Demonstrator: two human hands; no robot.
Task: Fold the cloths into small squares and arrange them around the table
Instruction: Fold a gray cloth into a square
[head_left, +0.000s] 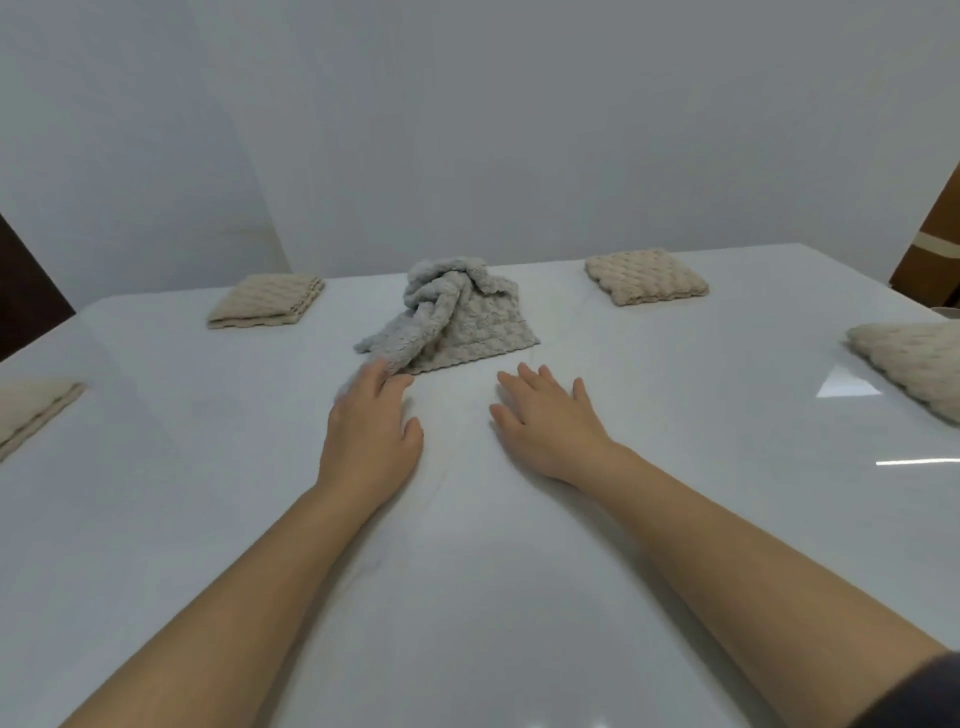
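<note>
While left hand (370, 434) and right hand (545, 423) spread open (holding nothing) by the grey cloth (460, 322), folded squares (647, 276) ring it.

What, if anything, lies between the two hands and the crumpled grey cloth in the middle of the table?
Nothing visible does. The left hand reaches the near left corner of the grey cloth, and only bare table separates the right hand from its near edge. The folded beige cloths lie off to the sides.
</note>
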